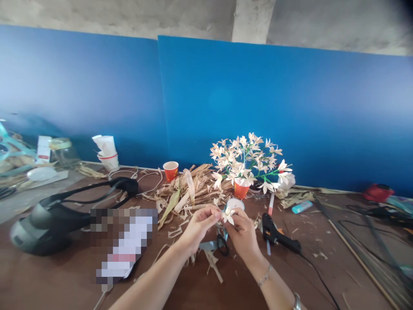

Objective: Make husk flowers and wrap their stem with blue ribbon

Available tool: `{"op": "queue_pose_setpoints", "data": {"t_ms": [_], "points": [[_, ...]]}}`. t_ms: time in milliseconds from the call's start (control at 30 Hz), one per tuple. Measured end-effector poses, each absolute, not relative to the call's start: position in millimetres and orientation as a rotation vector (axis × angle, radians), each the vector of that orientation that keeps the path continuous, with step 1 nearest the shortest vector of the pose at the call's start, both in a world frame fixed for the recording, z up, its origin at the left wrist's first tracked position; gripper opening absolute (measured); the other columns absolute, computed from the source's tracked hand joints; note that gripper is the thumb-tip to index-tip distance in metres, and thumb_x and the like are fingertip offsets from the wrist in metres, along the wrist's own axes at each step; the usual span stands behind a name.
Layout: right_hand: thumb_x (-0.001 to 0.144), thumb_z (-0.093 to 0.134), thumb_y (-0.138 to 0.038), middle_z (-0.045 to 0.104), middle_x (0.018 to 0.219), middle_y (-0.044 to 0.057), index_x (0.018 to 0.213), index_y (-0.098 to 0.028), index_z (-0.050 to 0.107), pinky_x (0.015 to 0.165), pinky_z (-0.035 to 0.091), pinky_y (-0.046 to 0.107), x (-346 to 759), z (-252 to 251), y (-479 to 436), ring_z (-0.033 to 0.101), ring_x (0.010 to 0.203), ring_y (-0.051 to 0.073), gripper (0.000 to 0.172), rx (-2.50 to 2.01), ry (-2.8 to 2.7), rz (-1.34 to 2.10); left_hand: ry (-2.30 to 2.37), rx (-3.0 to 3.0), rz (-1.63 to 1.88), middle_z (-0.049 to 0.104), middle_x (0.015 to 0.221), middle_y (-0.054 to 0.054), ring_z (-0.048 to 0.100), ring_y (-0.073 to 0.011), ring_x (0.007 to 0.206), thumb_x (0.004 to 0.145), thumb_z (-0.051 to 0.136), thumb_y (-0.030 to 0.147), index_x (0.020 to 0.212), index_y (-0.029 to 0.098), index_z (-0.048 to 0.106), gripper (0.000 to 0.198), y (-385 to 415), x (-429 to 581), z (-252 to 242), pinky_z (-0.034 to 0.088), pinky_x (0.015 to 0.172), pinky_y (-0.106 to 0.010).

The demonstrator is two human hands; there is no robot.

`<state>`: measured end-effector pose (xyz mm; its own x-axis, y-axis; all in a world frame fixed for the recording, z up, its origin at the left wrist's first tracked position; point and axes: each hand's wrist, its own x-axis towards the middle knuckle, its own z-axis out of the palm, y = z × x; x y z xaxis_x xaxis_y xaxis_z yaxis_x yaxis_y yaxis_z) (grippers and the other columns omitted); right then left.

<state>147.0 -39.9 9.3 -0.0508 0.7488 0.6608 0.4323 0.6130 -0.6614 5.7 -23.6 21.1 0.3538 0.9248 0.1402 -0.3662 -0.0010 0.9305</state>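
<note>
A small white flower (228, 216) with pointed petals, like those made of dried husk, is held up between my two hands above the brown table. My left hand (200, 226) is closed, thumb and finger pinching at the flower's left edge. Fingers of my right hand (242, 234) close round the flower from the right and below. Under my hands lie dark-handled scissors (222, 245), partly hidden. Just behind is a round white object (235, 204). A large bunch of similar white flowers (248, 159) on green stems stands in a red paper cup (241, 189).
Dried husks (183, 193) are heaped behind my left hand, near another red cup (171, 171). A black glue gun (279, 237) with a cord lies at right, near a turquoise packet (302, 207). A black headset (48, 224) and a blurred-out phone-like object (127, 245) are at left.
</note>
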Motion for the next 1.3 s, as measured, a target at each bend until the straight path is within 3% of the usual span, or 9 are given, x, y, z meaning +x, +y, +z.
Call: {"op": "queue_pose_setpoints", "data": {"t_ms": [200,333,567,833,1033,1300], "points": [[0.078,0.054,-0.019,0.05,0.073,0.002,0.06,-0.017,0.056,0.06,0.04,0.024,150,6,-38,0.049,0.068,0.013,0.018,-1.004,-1.694,0.408,0.658,1.152,1.115,0.049,0.066,0.001,0.032,-0.0054,0.049,0.072,0.06,0.035,0.066,0.014,0.058,0.022,-20,2,17,0.021,0.045,-0.02],[0.079,0.054,-0.019,0.051,0.075,0.003,0.061,-0.017,0.058,0.062,0.041,0.024,151,3,-37,0.051,0.069,0.013,0.018,-1.025,-1.734,0.444,0.682,1.155,1.169,0.053,0.069,0.0,0.036,-0.0065,0.051,0.074,0.057,0.036,0.075,0.014,0.063,0.023,-16,-3,17,0.023,0.046,-0.02],[0.075,0.054,-0.012,0.054,0.081,0.004,0.068,-0.018,0.062,0.069,0.043,0.025,151,2,-40,0.053,0.076,0.015,0.013,-1.042,-1.83,0.428,0.63,1.164,1.115,0.056,0.073,0.0,0.033,-0.0045,0.049,0.069,0.063,0.033,0.06,0.013,0.056,0.023,-21,-3,28,0.021,0.046,-0.021],[0.076,0.052,-0.013,0.054,0.079,0.004,0.071,-0.02,0.063,0.068,0.042,0.027,151,2,-39,0.052,0.077,0.016,0.014,-1.023,-1.887,0.326,0.691,1.107,1.053,0.054,0.066,0.001,0.043,-0.0081,0.055,0.066,0.063,0.03,0.061,0.015,0.055,0.017,-19,-2,23,0.026,0.049,-0.02],[0.079,0.052,-0.019,0.053,0.073,0.003,0.065,-0.018,0.06,0.064,0.042,0.026,152,5,-38,0.051,0.069,0.014,0.015,-1.092,-1.774,0.273,0.691,1.208,1.054,0.053,0.071,-0.001,0.036,-0.0066,0.053,0.071,0.059,0.035,0.058,0.014,0.053,0.025,-18,-5,25,0.022,0.046,-0.02],[0.077,0.053,-0.016,0.052,0.072,0.003,0.059,-0.018,0.053,0.063,0.041,0.025,152,4,-38,0.05,0.069,0.014,0.018,-1.077,-1.755,0.285,0.673,1.201,1.039,0.048,0.064,0.002,0.03,-0.0046,0.048,0.067,0.064,0.031,0.062,0.014,0.055,0.02,-19,-2,25,0.018,0.045,-0.02]]}}
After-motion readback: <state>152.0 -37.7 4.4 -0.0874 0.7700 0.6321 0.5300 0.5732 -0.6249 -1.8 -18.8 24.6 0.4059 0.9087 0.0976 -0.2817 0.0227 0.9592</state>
